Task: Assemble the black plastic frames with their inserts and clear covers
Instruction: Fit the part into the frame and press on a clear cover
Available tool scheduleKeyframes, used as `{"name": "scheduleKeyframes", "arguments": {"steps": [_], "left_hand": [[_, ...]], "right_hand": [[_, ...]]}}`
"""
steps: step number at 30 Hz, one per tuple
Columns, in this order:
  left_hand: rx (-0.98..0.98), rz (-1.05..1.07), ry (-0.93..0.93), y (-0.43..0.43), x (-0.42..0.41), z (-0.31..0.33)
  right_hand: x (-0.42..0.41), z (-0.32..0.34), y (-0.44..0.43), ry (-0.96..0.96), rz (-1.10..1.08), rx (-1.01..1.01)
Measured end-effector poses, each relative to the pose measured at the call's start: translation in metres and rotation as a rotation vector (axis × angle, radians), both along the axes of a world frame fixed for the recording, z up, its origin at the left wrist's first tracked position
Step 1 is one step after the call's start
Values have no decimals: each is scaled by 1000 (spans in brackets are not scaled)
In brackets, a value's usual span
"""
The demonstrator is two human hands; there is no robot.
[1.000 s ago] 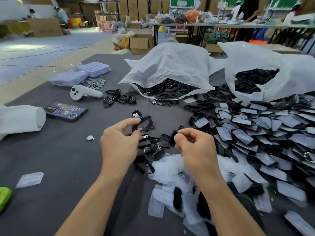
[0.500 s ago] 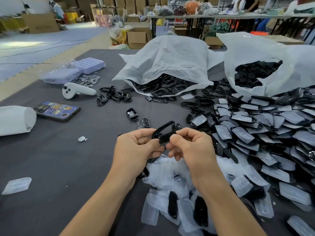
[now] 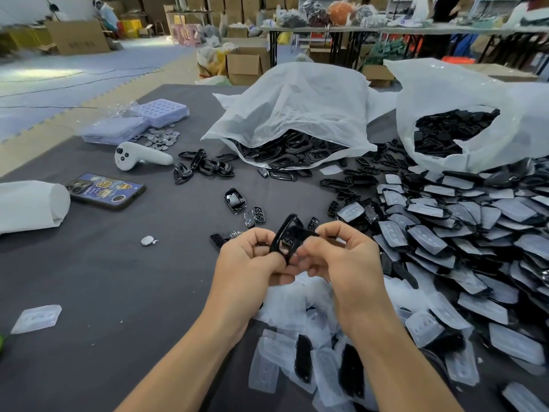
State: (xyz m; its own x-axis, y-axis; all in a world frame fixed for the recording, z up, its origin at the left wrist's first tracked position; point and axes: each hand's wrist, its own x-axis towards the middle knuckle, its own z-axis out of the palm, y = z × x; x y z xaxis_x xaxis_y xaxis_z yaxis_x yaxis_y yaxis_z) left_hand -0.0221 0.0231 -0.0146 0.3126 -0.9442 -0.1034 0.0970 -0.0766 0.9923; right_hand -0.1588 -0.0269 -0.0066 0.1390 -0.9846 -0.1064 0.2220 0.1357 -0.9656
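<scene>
The left grip (image 3: 249, 263) and the right grip (image 3: 347, 263) both pinch the black frame (image 3: 281, 243) with curled fingers just above the desk (image 3: 118, 278), so I think a crooked press could make it spring away among the clear covers (image 3: 300, 310).

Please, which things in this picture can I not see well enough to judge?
- Head view: whether an insert sits in the black plastic frame; fingers of the left hand and right hand cover its lower half.
- Head view: how full the white plastic bag in the middle is; its own film hides the black parts inside.
- Head view: the green object at the left edge, cut off by the picture border.
</scene>
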Motion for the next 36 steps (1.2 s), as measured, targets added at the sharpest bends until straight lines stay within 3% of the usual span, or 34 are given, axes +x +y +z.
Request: {"name": "scheduleKeyframes", "arguments": {"steps": [4, 10, 17, 20, 24, 30, 36], "left_hand": [[-40, -11, -141, 3, -3, 4], [-72, -33, -301, -2, -9, 1], [-63, -4, -288, -3, -4, 4], [-63, -21, -310, -2, -2, 4], [-106, 45, -477, 1, -3, 2], [-159, 96, -369, -5, 7, -1], [-88, 97, -250, -10, 8, -4]], "right_hand": [[2, -2, 4, 86, 31, -100], [6, -9, 2, 433, -14, -308], [7, -2, 3, 215, 68, -314], [6, -2, 4, 259, 88, -324], [2, -7, 1, 427, -15, -359], [-6, -10, 1, 656, 50, -490], [-6, -10, -2, 433, -90, -312]]}}
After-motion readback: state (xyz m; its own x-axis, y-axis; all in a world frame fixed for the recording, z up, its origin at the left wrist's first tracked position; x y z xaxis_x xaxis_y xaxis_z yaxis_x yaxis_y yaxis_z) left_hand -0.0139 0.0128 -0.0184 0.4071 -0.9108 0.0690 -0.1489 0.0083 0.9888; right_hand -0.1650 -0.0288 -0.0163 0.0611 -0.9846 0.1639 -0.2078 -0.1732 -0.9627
